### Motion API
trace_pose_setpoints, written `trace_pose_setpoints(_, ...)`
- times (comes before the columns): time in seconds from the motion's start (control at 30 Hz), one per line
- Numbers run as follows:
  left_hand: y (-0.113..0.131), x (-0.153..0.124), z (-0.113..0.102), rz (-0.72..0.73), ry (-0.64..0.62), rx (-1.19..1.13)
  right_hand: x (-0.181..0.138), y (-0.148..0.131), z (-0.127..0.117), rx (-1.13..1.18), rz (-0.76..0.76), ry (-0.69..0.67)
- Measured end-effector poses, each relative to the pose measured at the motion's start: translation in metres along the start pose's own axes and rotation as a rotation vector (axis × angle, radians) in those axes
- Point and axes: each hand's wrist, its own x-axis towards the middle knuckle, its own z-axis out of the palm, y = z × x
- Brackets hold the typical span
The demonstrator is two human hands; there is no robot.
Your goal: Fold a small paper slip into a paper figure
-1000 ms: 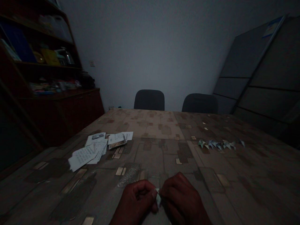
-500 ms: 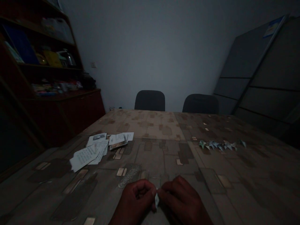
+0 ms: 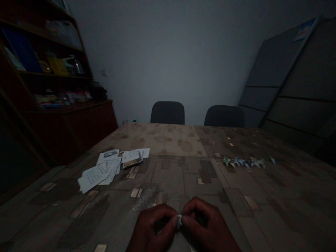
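Dimly lit, the patterned table (image 3: 170, 178) stretched before you as your left hand (image 3: 154, 227) and right hand (image 3: 210, 224) pinched 1 small folded paper (image 3: 179, 219) at the near middle, the right now arched more openly than moments earlier, suggesting evenly shared handling.

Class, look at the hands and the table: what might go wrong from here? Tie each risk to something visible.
1. The small pale piece is pinched between the fingertips of the left hand and right hand; it might slip or get crumpled.
2. The scene is dim, so fine details of that piece could be misjudged.
3. The small folded pieces sit loose-looking on the table; a sweeping right arm might scatter them.
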Motion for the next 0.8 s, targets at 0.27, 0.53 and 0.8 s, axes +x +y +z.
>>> trace_pose_setpoints(0.27, -0.007, 0.000, 0.001, 0.047, -0.014, 0.039, 0.001, 0.005, -0.001, -0.066, -0.064, 0.007)
trace_pose_setpoints(0.53, -0.002, 0.004, 0.000, 0.013, -0.024, 0.049, 0.001, 0.005, -0.002, -0.185, -0.181, 0.009)
trace_pose_setpoints(0.8, 0.000, 0.008, -0.003, -0.092, 0.061, -0.176, 0.006, 0.011, 0.001, 0.075, -0.017, 0.001)
